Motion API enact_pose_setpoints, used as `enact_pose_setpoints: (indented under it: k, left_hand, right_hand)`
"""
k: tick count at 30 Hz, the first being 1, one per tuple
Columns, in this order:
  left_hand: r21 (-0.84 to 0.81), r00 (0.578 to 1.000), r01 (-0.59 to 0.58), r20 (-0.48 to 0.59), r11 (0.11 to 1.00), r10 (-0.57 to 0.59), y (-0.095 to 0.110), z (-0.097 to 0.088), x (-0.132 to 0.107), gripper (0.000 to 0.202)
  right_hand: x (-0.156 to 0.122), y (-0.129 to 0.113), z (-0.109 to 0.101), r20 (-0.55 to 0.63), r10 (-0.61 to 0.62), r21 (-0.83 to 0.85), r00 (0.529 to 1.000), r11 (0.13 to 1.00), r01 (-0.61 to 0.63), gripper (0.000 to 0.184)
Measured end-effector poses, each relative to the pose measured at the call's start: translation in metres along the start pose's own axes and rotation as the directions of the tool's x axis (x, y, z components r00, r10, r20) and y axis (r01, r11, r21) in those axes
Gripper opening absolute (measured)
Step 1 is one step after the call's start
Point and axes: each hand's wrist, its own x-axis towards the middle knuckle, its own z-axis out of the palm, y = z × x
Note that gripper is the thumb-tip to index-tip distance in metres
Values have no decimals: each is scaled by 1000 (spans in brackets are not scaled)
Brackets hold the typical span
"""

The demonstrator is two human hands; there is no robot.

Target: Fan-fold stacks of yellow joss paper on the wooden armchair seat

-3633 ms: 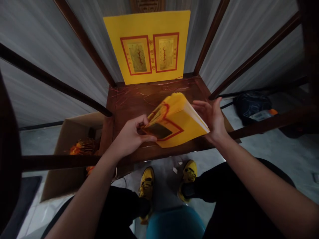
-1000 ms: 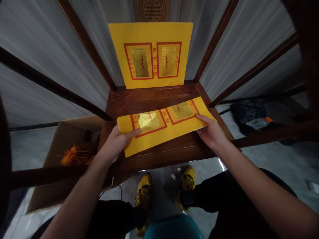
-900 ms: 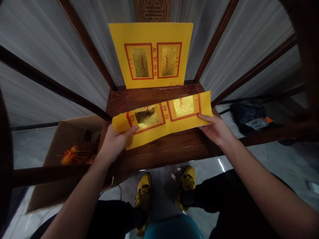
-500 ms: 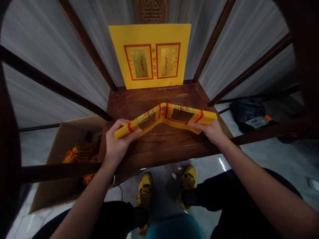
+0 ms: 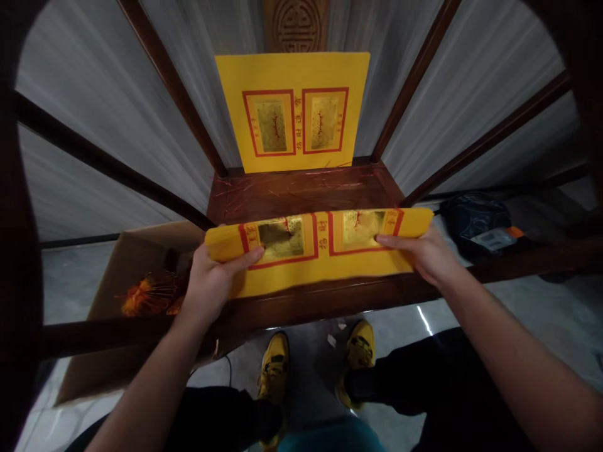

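A: Fingers, stack?

B: I see left hand (image 5: 217, 282) and right hand (image 5: 417, 251) clenching both ends of a thick yellow gold-foil joss-paper stack (image 5: 320, 251), now flat, no longer bowed, over the dark wooden chair seat (image 5: 301, 194).

Beyond the fingers (image 5: 249, 254) stands a dark wooden table (image 5: 301, 191), its top scratched and glowing warmly under the light. Dark wooden rails (image 5: 419, 81) fan out around it, with pale grey streaked panels (image 5: 466, 94) behind them and a carved wooden panel (image 5: 296, 26) farther on, past the fingers. Left of the fingers sits an open cardboard box (image 5: 108, 370) holding an orange tasselled bundle (image 5: 141, 296). To their right, a black bag (image 5: 473, 220) lies on the grey floor (image 5: 532, 314), which shows a bright streak of reflected light.
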Motion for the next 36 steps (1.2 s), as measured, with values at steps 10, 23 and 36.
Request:
enact_pose_setpoints:
  k: [10, 23, 36]
  left_hand:
    - [756, 986, 20, -123, 655, 111, -34, -2, 2, 67]
    - [714, 719, -675, 693, 184, -53, 4, 68, -26, 50]
    - [799, 791, -561, 595, 215, -144, 17, 93, -30, 34]
  right_hand:
    - [4, 16, 11, 138, 118, -309, 983, 948, -71, 43]
    - [22, -7, 41, 220, -413, -930, 884, 185, 319, 57]
    - [210, -27, 165, 312, -283, -893, 907, 239, 381, 13]
